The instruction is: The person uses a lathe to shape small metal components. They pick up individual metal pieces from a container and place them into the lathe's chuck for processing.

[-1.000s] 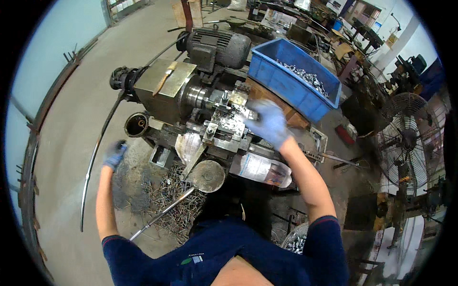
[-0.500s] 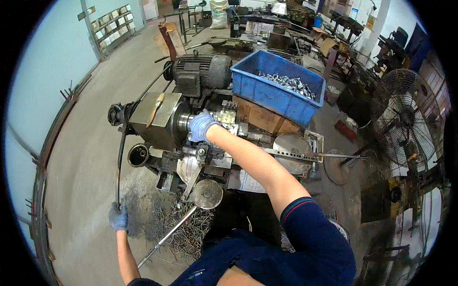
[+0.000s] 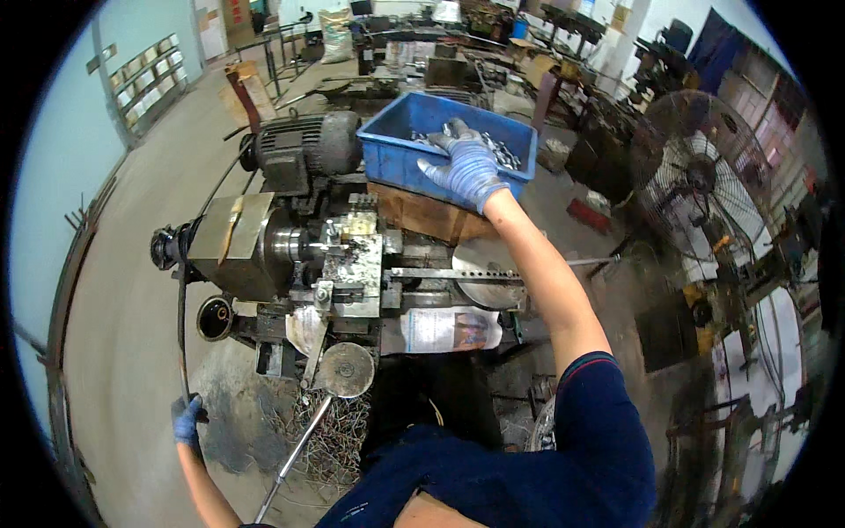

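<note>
My right hand (image 3: 471,167), in a striped blue-grey glove, is over the near side of a blue plastic bin (image 3: 414,163). Its fingers are spread and the thumb stands apart, with nothing visible between them. Small shiny metal parts (image 3: 503,153) lie inside the bin, partly hidden by this hand. Low on the left, my gloved left hand (image 3: 187,420) is closed around the lower end of a long dark lever (image 3: 182,334). That lever runs up to the left end of a small lathe-like machine, whose chuck (image 3: 283,246) faces a tool slide (image 3: 354,255).
A brush (image 3: 231,227) lies on the machine's headstock, with a motor (image 3: 308,145) behind it. A round metal disc (image 3: 346,370) tops a slanted rod (image 3: 295,453) in front. Curly metal shavings (image 3: 326,436) cover the floor there. A large fan (image 3: 700,174) stands at right.
My right hand has left the chuck area and moved right and away to the blue bin, its fingers spreading. My left hand stays on the lever. The whole view has shifted.
</note>
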`<state>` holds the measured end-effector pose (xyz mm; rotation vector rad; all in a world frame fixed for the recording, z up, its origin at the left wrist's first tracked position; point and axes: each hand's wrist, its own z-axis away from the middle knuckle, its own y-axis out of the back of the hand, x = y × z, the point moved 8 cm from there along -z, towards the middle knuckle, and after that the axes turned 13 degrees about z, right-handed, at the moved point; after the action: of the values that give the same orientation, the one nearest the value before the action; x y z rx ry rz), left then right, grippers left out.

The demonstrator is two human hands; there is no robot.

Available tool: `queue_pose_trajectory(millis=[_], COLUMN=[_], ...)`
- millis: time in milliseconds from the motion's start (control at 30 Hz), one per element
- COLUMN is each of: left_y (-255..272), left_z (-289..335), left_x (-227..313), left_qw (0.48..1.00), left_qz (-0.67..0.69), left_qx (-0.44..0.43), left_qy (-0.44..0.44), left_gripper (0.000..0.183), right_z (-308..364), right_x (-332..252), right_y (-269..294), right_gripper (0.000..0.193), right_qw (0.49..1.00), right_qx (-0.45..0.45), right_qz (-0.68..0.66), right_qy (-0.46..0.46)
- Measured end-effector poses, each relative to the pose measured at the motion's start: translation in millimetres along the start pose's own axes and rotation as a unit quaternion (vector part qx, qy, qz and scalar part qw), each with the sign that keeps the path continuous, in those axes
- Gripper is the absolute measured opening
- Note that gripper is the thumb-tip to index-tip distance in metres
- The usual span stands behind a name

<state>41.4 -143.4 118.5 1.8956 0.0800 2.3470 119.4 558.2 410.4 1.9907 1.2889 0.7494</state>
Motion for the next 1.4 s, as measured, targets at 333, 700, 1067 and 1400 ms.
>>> queue_pose_trajectory(millis=[333, 700, 1067, 1400], left_y=[17.3, 42.1, 69.5, 80.6], left_z=[-3.5, -51.3, -44.9, -62.0], left_x=[-12.1, -60.1, -56.7, -63.4], left_qw=[0.997, 0.971, 0.981, 0.987], left_qz=[-0.040, 0.048, -0.015, -0.025], left_qx=[0.060, 0.145, 0.053, 0.081], left_qy=[0.025, 0.186, 0.187, 0.140], left_gripper=[0.029, 0.042, 0.032, 0.046], right_z=[237.4, 654.1, 663.1, 660.8], right_x=[173.8, 207.1, 184.1, 181.0], right_y=[15.9, -7.7, -45.9, -47.2], right_gripper=[0.036, 0.050, 0.056, 0.062], right_qw=[0.969, 0.801, 0.748, 0.754], right_qx=[-0.094, -0.506, -0.640, -0.628], right_qz=[-0.122, 0.029, 0.098, 0.101], right_qy=[-0.196, -0.318, -0.142, -0.164])
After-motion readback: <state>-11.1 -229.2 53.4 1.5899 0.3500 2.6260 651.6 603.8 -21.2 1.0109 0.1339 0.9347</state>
